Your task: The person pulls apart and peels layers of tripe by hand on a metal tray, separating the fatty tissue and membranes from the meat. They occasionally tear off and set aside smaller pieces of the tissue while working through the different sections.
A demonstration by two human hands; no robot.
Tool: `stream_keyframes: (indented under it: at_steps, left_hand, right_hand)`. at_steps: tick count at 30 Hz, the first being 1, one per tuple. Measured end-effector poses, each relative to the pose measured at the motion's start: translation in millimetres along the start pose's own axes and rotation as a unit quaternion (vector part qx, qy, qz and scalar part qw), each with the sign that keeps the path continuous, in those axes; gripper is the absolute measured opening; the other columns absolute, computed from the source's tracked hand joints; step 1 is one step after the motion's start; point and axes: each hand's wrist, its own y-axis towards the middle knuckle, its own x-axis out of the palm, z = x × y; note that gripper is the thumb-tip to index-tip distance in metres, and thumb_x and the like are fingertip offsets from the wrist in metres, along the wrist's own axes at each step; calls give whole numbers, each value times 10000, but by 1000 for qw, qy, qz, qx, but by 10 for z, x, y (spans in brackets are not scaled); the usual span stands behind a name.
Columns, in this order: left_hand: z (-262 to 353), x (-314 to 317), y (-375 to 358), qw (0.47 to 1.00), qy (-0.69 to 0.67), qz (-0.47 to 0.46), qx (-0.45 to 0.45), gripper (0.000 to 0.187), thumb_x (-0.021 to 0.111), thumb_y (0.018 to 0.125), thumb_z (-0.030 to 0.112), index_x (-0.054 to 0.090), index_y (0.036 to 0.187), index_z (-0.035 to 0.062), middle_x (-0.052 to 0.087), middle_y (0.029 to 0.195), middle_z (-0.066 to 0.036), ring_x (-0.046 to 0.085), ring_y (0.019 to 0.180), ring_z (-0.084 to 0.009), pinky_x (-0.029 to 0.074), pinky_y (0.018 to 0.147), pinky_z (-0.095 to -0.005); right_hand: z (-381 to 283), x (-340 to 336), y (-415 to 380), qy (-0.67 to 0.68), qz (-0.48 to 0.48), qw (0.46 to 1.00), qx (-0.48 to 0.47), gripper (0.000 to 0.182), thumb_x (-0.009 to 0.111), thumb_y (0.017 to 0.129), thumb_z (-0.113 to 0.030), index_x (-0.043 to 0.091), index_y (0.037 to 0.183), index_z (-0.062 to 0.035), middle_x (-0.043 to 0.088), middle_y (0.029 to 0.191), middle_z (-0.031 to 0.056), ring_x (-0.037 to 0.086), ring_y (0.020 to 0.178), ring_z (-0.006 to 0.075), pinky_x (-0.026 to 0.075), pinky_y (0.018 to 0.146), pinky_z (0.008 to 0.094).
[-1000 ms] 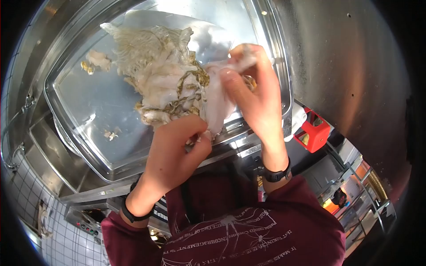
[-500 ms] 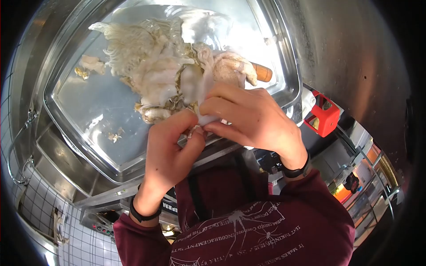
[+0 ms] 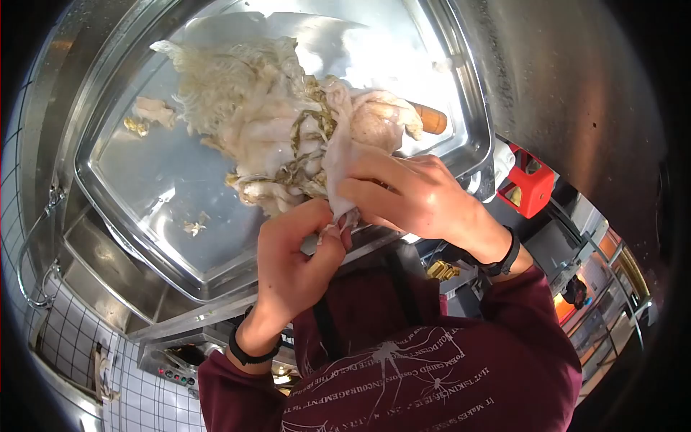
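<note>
Near edge: two dark wristbands, left one (image 3: 252,349) and right one (image 3: 502,253). Two bare hands above the tray's near rim. Left hand (image 3: 299,252): thumb and forefinger pinching the near end of one pale strip (image 3: 337,165). Right hand (image 3: 421,198): fingers bent against the strip's right side, tips partly hidden, can't tell if they close on it.

Doing this well, my judgement: firm pinch left, light even pull right, both hands low over the metal tray (image 3: 144,194) (one). Wet tissue likely slips, so short grips near the working spot beat long tugs; hard pulling could tear it.

Strip runs from hands to far side, along the right of the pile of pale tissue (image 3: 252,122), one, mid-tray; pieces within it uncountable, overlapping. Scraps on tray's left part: one small group near (image 3: 194,227); far, one pale bit (image 3: 155,111) beside one yellowish bit (image 3: 135,127). Right of tray, outside: one red object (image 3: 536,198). Far right inside: one pinkish lump (image 3: 378,124), then one brown wooden-looking piece (image 3: 432,119), partly covered.
</note>
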Motion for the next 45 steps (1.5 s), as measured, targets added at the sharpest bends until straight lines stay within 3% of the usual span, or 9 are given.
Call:
stream_keyframes:
  at_steps: [7,9,16,19,21,24,31,36,45]
  left_hand:
    - [2,-73,-9,997,72,-2,9,32,583,718,-19,561,737,-4,555,681,-83,539,586,-191,434,572,-289]
    - [-65,-88,60,941,270,82,187,141,668,639,-3,594,758,19,611,762,-89,570,612,-238,465,576,-317]
    - [33,-4,188,896,293,165,291,206,690,625,-8,628,818,33,670,904,-84,611,687,-226,486,569,-314]
    - [57,-12,152,963,120,137,200,126,645,719,-16,633,837,26,665,871,-47,574,646,-157,454,577,-264]
    - [47,-36,130,981,-183,66,-1,32,593,819,32,623,818,22,604,751,11,484,618,-74,386,576,-223]
    - [55,-91,121,973,-175,-9,-149,125,550,873,92,598,787,14,514,665,43,416,626,-39,329,576,-210]
    - [-109,-97,76,975,-143,-86,-145,204,527,888,134,546,731,5,449,615,41,359,598,-39,272,540,-225]
    - [-190,138,13,866,-487,34,-104,279,543,869,206,426,641,96,407,614,10,346,575,-84,279,521,-242]
    - [-296,267,-35,776,-625,77,-31,250,493,953,262,395,752,149,360,617,26,362,574,-102,342,495,-237]
  right_hand:
    - [17,-24,-105,40,3,999,-9,313,716,641,-34,643,946,-26,593,927,71,609,615,203,504,489,309]
    - [-16,-41,-100,46,3,999,1,283,710,666,-34,644,941,-28,597,926,71,612,620,205,507,495,312]
    - [0,-133,-51,195,23,976,92,196,669,723,-10,638,917,-18,599,897,80,605,626,238,488,522,319]
    - [47,-90,-47,203,34,974,93,199,663,718,-9,637,915,-19,593,889,81,599,631,239,484,524,321]
    - [49,-59,-40,186,49,978,78,211,662,705,-12,637,914,-23,588,886,80,598,640,232,486,526,323]
    - [41,-17,-56,29,18,999,32,252,667,673,-30,639,923,-30,586,909,79,609,675,217,497,530,322]
    - [114,127,-140,50,28,998,-22,281,640,681,-67,619,959,-29,549,909,75,637,766,217,536,560,314]
    - [75,65,-126,66,31,997,6,306,693,642,-9,655,945,-20,603,959,103,664,792,249,557,597,320]
    - [40,113,-160,89,81,993,16,280,709,665,10,669,939,-28,628,942,86,670,781,242,559,591,321]
